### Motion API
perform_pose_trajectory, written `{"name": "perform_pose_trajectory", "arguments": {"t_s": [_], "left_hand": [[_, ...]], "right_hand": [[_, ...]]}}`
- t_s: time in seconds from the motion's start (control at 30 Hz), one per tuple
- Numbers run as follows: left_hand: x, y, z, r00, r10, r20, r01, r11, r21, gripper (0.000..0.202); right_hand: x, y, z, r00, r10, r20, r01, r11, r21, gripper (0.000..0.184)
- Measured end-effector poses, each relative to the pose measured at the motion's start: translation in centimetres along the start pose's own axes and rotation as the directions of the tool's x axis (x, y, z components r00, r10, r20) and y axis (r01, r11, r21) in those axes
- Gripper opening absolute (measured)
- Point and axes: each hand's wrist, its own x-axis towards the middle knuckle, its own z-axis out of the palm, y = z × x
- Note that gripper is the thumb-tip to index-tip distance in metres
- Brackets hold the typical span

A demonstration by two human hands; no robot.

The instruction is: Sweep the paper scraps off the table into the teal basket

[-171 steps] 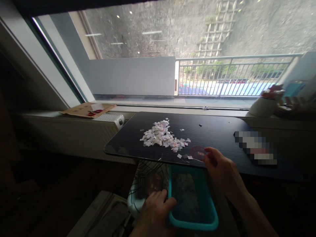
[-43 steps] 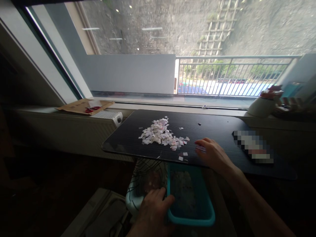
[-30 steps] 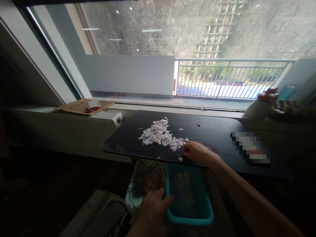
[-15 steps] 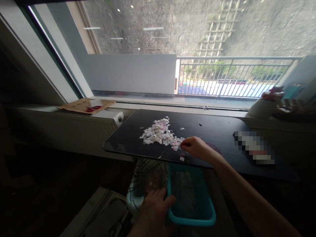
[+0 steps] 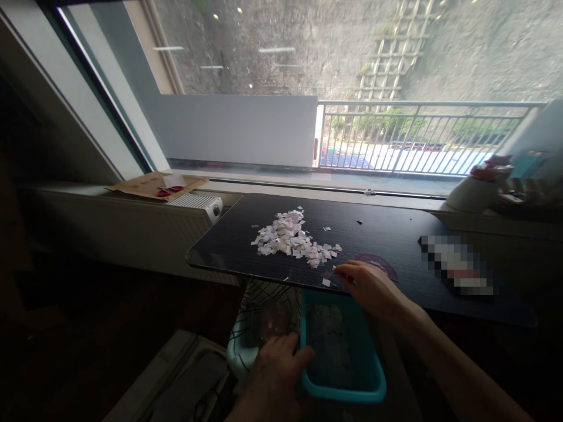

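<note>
A heap of small cut paper scraps (image 5: 285, 234) lies on the dark table (image 5: 229, 234), trailing off toward the right. My right hand (image 5: 372, 284) is over the table's front edge, its fingers pinched with a small white paper scrap at the tips. Just left of those fingertips lies a loose white scrap on the table. Below the edge, a teal plastic bin (image 5: 343, 395) has pale scraps at its bottom. My left hand (image 5: 277, 363) grips the bin's left rim, thumb over the rim; the undersides of its fingers are hidden.
Beside the bin stands a lined waste bin (image 5: 240, 351). A purple semicircular protractor (image 5: 387, 268) and a pixelated flat object (image 5: 460, 266) lie on the table's right. Red-handled scissors (image 5: 171, 191) rest on brown paper (image 5: 132, 186) by the window, above a radiator (image 5: 132, 228).
My right hand has moved from the right end of the heap toward me and slightly right, to the table's front edge above the bin. My left hand stays at the rim.
</note>
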Motion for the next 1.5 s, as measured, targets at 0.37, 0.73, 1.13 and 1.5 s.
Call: {"name": "perform_pose_trajectory", "arguments": {"t_s": [0.37,0.73,1.13,1.5], "left_hand": [[0.2,0.4,0.2,0.999,0.0,-0.043,0.005,0.995,0.096,0.03],[-0.3,0.1,0.0,0.998,-0.023,-0.058,0.027,0.997,0.07,0.036],[0.1,0.2,0.6,0.996,0.002,-0.091,0.004,0.998,0.068,0.029],[0.3,-1.3,2.0,0.995,0.069,-0.078,-0.053,0.98,0.192,0.034]], "right_hand": [[2.9,1.5,-0.9,0.995,0.093,-0.036,-0.083,0.972,0.22,0.027],[5.0,-1.5,-0.6,0.998,0.048,0.042,-0.053,0.991,0.126,0.027],[-1.9,7.5,-1.6,0.891,0.451,-0.053,-0.45,0.861,-0.238,0.041],[0.7,5.1,-1.2,0.919,0.387,-0.071,-0.394,0.906,-0.157,0.049]]}}
